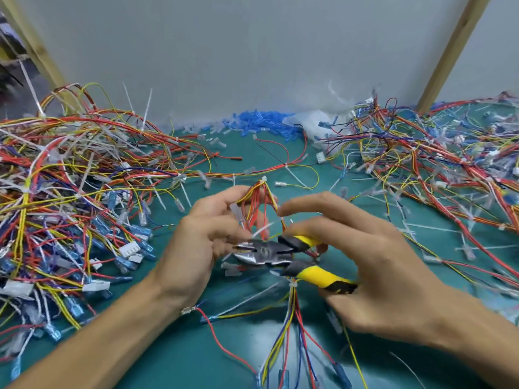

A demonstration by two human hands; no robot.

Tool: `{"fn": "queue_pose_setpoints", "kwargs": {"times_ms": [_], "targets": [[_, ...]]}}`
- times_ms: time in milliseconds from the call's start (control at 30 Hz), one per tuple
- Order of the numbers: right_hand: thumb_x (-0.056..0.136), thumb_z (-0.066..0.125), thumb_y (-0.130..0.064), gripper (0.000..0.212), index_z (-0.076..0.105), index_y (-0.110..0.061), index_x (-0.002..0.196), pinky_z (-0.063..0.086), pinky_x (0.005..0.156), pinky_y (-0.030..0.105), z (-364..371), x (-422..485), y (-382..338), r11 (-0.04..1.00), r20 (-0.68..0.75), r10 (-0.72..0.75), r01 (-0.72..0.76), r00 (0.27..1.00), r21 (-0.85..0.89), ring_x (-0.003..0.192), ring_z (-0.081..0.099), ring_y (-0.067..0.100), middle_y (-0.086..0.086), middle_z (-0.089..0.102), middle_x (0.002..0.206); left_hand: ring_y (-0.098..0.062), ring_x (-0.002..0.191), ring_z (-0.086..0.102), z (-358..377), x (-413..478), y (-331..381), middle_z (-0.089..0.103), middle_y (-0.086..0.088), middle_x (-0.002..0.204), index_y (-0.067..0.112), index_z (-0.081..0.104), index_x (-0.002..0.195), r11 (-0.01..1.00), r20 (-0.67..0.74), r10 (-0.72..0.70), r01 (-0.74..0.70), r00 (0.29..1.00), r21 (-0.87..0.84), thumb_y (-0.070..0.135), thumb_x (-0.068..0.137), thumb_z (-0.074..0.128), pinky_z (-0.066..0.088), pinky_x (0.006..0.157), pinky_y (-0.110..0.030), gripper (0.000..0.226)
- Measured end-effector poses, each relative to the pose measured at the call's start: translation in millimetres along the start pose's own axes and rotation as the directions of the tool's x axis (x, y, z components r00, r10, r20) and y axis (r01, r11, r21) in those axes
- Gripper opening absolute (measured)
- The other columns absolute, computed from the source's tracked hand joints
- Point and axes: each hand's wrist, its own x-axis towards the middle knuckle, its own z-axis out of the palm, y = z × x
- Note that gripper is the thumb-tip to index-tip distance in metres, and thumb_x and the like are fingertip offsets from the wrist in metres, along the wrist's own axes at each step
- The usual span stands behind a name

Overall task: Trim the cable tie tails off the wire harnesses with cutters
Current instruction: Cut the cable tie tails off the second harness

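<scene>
My left hand (205,234) grips a wire harness (259,203) of red, yellow and orange wires, bound at its top by a white cable tie (263,179). A white tie tail (262,229) sticks out near my left thumb. My right hand (373,265) holds the cutters (269,252) by their yellow and black handles. The steel jaws point left, slightly apart, just below the tail and close to my left fingers. More of the harness hangs down toward me past another white tie (292,284).
A big tangle of harnesses (64,192) with long white tie tails fills the left of the teal mat (174,346). Another heap (438,158) covers the right. Blue terminal sleeves (261,123) lie along the grey back wall. Wooden posts stand at both back corners.
</scene>
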Motion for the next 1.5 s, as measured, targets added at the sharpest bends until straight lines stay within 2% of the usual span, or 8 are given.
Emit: {"fn": "queue_pose_setpoints", "kwargs": {"times_ms": [100,400,667,800,900,1100,1233,1500], "targets": [[0.099,0.063,-0.036,0.033,0.070,-0.023,0.129,0.052,0.086,0.030,2,-1,-2,0.999,0.086,-0.033,0.033,0.996,-0.003,0.100,0.061,0.006,-0.015,0.047,0.156,-0.031,0.098,0.066,0,-3,-1,0.071,-0.020,0.106,0.021,0.077,0.111,0.996,0.075,-0.018,0.011,0.997,0.092,0.019,0.062,0.074,0.051,0.088,-0.047,0.049],[0.097,0.071,-0.034,0.034,0.066,-0.028,0.130,0.054,0.075,0.039,1,0,-1,1.000,0.168,-0.010,0.014,0.986,-0.025,0.086,0.057,0.016,-0.018,0.048,0.148,-0.024,0.083,0.065,1,-2,-2,0.074,-0.009,0.096,0.029,0.081,0.102,0.996,0.076,-0.017,0.010,0.997,0.093,0.020,0.080,0.057,0.057,0.068,-0.029,0.033],[0.084,0.077,-0.001,0.047,0.071,-0.020,0.126,0.043,0.072,0.013,-1,-1,-3,0.969,0.090,0.054,-0.073,0.995,0.236,0.093,0.060,0.013,-0.009,0.056,0.139,-0.022,0.081,0.061,4,7,-3,0.063,-0.008,0.086,0.013,0.069,0.088,0.997,0.017,-0.039,0.038,0.999,0.070,0.034,0.075,0.078,0.048,0.081,-0.038,0.025],[0.075,0.080,0.003,0.053,0.077,-0.024,0.120,0.051,0.071,0.022,-2,6,1,0.880,0.052,0.160,-0.166,0.986,0.445,0.097,0.069,0.021,-0.004,0.062,0.137,-0.040,0.113,0.067,7,6,-2,0.064,-0.034,0.112,-0.023,0.051,0.106,0.994,-0.004,-0.018,0.017,1.000,-0.111,0.021,0.070,0.086,0.055,0.103,-0.048,0.067],[0.072,0.088,0.002,0.047,0.079,-0.013,0.116,0.052,0.071,0.028,-3,11,10,0.759,0.054,0.241,-0.223,0.969,0.612,0.073,0.067,0.017,0.000,0.066,0.132,-0.040,0.097,0.076,9,5,-1,0.065,-0.033,0.107,-0.020,0.045,0.100,0.990,0.007,0.027,-0.026,1.000,-0.141,0.005,0.083,0.070,0.062,0.090,-0.041,0.039],[0.076,0.078,-0.015,0.058,0.069,-0.014,0.133,0.044,0.075,0.018,-10,1,17,0.633,0.081,0.270,-0.240,0.960,0.736,0.077,0.054,0.022,-0.005,0.064,0.098,-0.035,0.080,0.078,9,1,2,0.075,-0.016,0.086,0.020,0.062,0.075,0.993,-0.062,0.017,-0.025,0.998,-0.118,0.007,0.082,0.071,0.062,0.064,-0.039,0.017],[0.072,0.081,-0.012,0.062,0.069,-0.013,0.132,0.042,0.070,0.019,-13,3,19,0.611,0.053,0.296,-0.232,0.954,0.757,0.075,0.053,0.022,0.005,0.060,0.084,-0.034,0.078,0.077,9,1,3,0.073,-0.016,0.087,0.008,0.058,0.096,0.993,-0.055,0.045,-0.051,0.997,-0.106,0.005,0.083,0.071,0.062,0.065,-0.038,0.020],[0.068,0.082,0.007,0.059,0.076,-0.024,0.118,0.048,0.069,0.017,-12,6,-4,0.966,0.119,0.067,-0.094,0.991,0.241,0.094,0.066,0.011,-0.004,0.059,0.144,-0.037,0.086,0.069,12,0,2,0.060,-0.032,0.096,0.013,0.057,0.120,0.995,-0.075,0.049,-0.055,0.996,-0.081,0.001,0.078,0.074,0.050,0.085,-0.047,0.047]]}}
